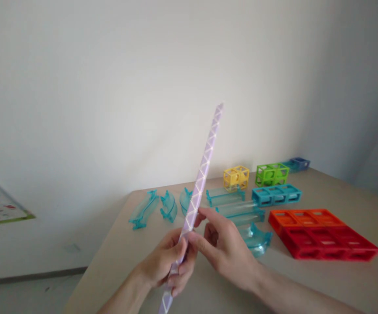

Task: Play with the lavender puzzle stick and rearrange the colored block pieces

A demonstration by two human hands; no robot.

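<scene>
A long, thin lilac strip (202,170) with white zigzag lines stands tilted in front of me, its top leaning right. Whether it is a flat bar or the edge of something wider, I cannot tell. My left hand (167,257) is wrapped round its lower part, thumb on the near side. From the right, my right hand (226,248) pinches it with thumb and index finger just above the left hand. Behind the right hand lies a curved clear teal track piece (257,240), partly covered.
Clear teal track pieces (144,209) lie across the table (110,266). To the right are red and orange frame blocks (322,233), a teal block row (277,195), yellow cubes (236,176), green cubes (272,174) and a blue block (300,163). A wall (110,109) rises behind.
</scene>
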